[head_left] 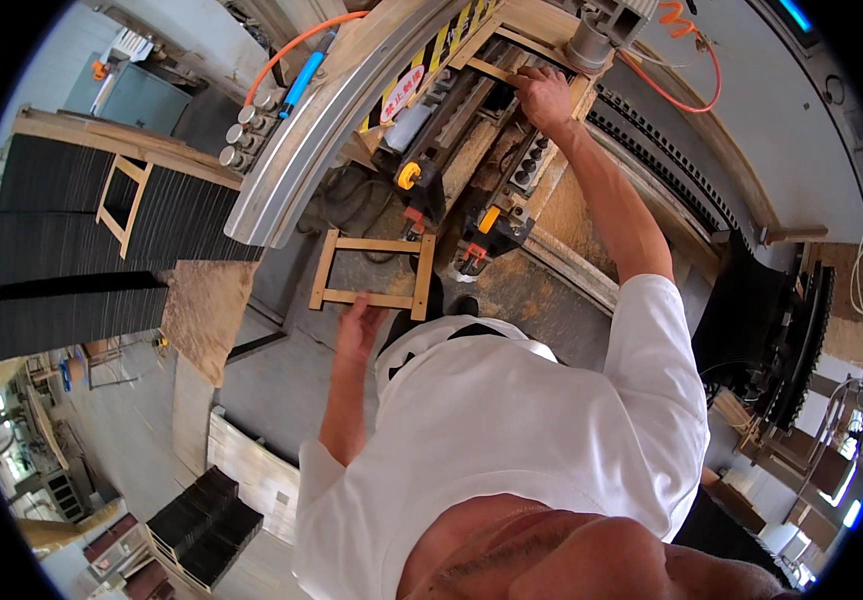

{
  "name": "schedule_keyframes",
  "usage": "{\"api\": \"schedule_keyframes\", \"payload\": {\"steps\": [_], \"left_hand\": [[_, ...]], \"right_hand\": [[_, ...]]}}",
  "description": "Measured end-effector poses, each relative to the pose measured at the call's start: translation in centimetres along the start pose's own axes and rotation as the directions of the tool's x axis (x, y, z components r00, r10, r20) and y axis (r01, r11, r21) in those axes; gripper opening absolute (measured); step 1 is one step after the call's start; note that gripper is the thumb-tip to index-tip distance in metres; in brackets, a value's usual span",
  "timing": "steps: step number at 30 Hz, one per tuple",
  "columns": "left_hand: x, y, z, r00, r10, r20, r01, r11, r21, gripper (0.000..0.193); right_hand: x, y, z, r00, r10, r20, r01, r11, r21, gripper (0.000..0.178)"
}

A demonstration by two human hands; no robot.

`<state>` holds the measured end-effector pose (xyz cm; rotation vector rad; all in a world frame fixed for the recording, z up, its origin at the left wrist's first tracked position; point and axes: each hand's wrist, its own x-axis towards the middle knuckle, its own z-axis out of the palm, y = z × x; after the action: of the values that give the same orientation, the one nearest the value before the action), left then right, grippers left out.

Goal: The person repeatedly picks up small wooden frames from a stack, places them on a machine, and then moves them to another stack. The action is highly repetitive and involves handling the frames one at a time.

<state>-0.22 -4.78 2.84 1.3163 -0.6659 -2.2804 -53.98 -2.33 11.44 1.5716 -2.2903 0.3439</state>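
My left hand grips the near rail of a small light-wood frame, fingers closed around it. This frame has four bars around an open middle and is held in front of my waist. Stretched out to the far side, my right hand has its fingers bent over the end of a wooden bar. That bar is part of another wooden frame lying on the machine; my fingers hide part of it. Two black clamp-like ends with yellow knobs stick out of the machine toward me.
A curved silver metal beam crosses left of the machine, beside an orange air hose. Tall stacks of black panels stand at the left, with a wooden frame on them. Sawdust covers the machine bed. Black toothed strips lie at the right.
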Motion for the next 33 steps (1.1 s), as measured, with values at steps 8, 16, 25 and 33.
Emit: {"api": "schedule_keyframes", "payload": {"steps": [8,16,25,33], "left_hand": [[-1.9,1.9,-0.6,0.985,0.174,0.017,-0.175,0.977,0.121,0.028],[-7.4,9.3,-2.1,0.911,0.4,0.097,-0.411,0.869,0.277,0.025],[-12.6,26.4,-8.5,0.609,0.792,0.033,-0.759,0.57,0.316,0.031],[-6.5,47.0,-15.9,0.618,0.786,0.008,-0.775,0.607,0.178,0.03]], "right_hand": [[-0.2,-0.1,0.0,1.0,0.023,-0.014,-0.024,1.0,-0.017,0.032],[0.2,-1.1,-0.3,0.999,0.049,-0.021,-0.05,0.998,-0.036,0.03],[-0.5,-0.5,-2.2,0.981,0.112,-0.156,-0.137,0.979,-0.154,0.036],[-2.4,-20.4,-10.5,0.894,0.31,-0.324,-0.113,0.855,0.507,0.026]]}}
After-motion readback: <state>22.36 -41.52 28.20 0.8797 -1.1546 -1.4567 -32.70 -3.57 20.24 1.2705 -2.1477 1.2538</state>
